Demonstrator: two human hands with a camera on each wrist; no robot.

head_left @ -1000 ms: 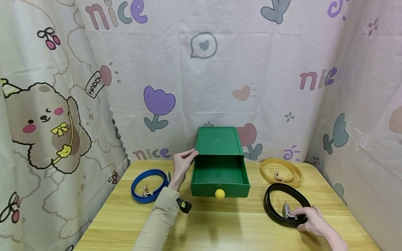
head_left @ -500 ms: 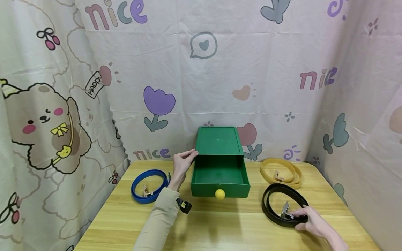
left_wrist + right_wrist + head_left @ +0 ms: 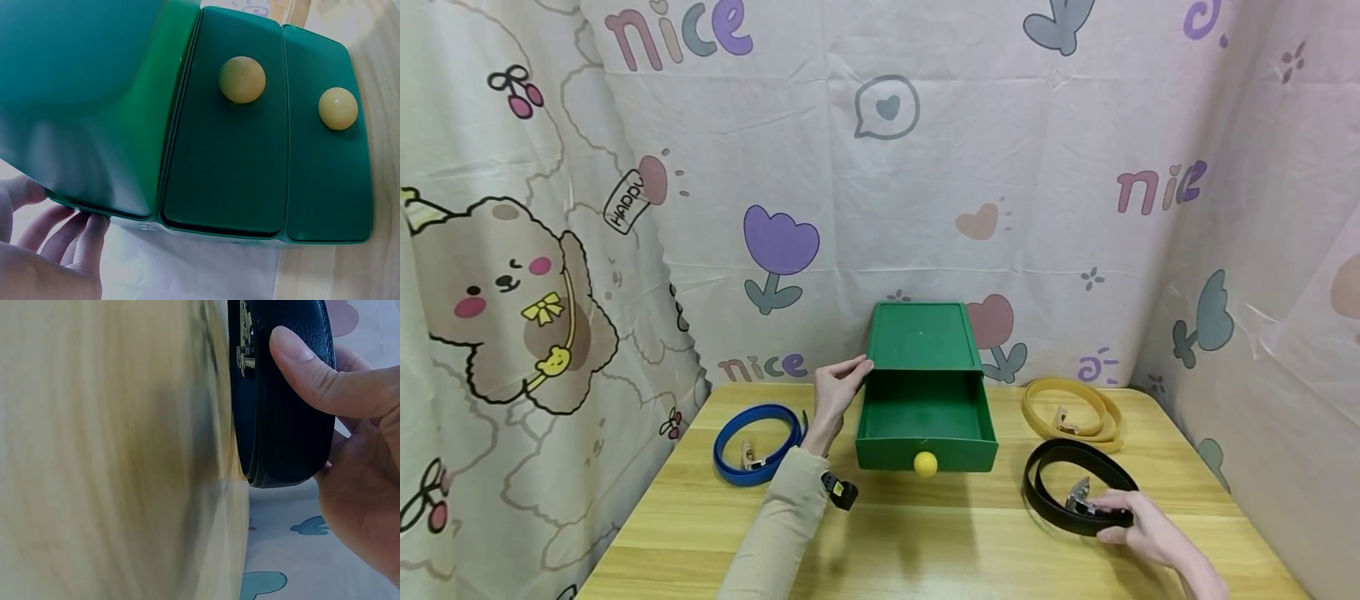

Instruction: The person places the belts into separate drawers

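My left hand [image 3: 837, 392] holds the upper left corner of a green drawer cabinet [image 3: 923, 337], its fingers on the side wall in the left wrist view. The cabinet's top drawer [image 3: 927, 455] is pulled out, shows a bare inside and has a yellow ball knob [image 3: 925, 464]. Two lower drawers [image 3: 225, 162] are closed. On the right, my right hand [image 3: 1138, 527] grips a coiled black belt [image 3: 1051, 508] with a silver buckle [image 3: 1078, 498]. In the right wrist view the thumb [image 3: 325, 378] lies across the belt's outer face, fingers partly hidden behind it.
A coiled blue belt [image 3: 722, 454] lies on the wooden table [image 3: 977, 558], left of my left wrist. Behind the black belt lies a coiled yellow belt [image 3: 1108, 417]. A printed cloth [image 3: 887, 200] hangs close behind the cabinet and along both sides.
The black belt has shifted slightly left and up in the head view with my right hand, and its buckle has tilted. My left hand and the cabinet stay put.
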